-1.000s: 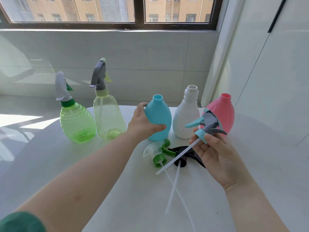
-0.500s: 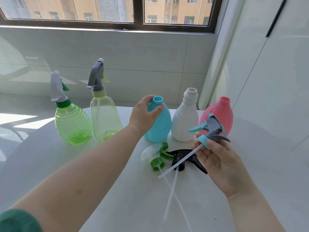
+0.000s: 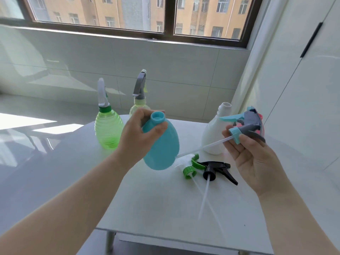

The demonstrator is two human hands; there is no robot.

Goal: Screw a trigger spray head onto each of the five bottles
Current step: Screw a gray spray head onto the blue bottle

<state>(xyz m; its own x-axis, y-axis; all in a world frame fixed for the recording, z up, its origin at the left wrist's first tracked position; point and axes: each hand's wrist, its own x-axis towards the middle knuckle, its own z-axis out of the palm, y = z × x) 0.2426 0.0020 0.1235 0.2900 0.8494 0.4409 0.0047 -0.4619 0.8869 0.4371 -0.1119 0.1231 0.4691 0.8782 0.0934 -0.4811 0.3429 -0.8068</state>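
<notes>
Presently, logged from the remote station: the left hand (image 3: 137, 137) grips the blue bottle (image 3: 163, 150) round its shoulder just below the open neck, with the thumb in front and the fingers curled behind. The bottle is tilted, neck toward 11 o'clock and base toward 5. It looks lifted off the white table (image 3: 165, 208), though I cannot confirm a gap under the base from this angle.

The right hand (image 3: 255, 159), at 3 o'clock in frame, holds the teal-and-grey spray head (image 3: 246, 124). Thumb and fingertips pinch its teal collar, and the palm is turned toward the camera. The dip tube (image 3: 193, 151) runs out toward 8 o'clock and ends just beside the blue bottle's lower flank. The collar and the bottle neck are well apart.

Back row, 10 to 11 o'clock: the green ribbed bottle (image 3: 108, 131) and the pale clear bottle (image 3: 137, 108) stand upright, each with a spray head on. The pale one is partly hidden behind the left hand.

At 1 o'clock the white bottle (image 3: 213, 137) stands upright with its neck open. The pink bottle (image 3: 261, 116), at 2 o'clock, is mostly hidden behind the held head.

On the table at 5 o'clock of the blue bottle lie the green-collared spray head (image 3: 189, 170) and the black spray head (image 3: 217, 169) — close together, their tubes crossing toward 6 o'clock.

The window (image 3: 147, 13) is at 12 o'clock.
</notes>
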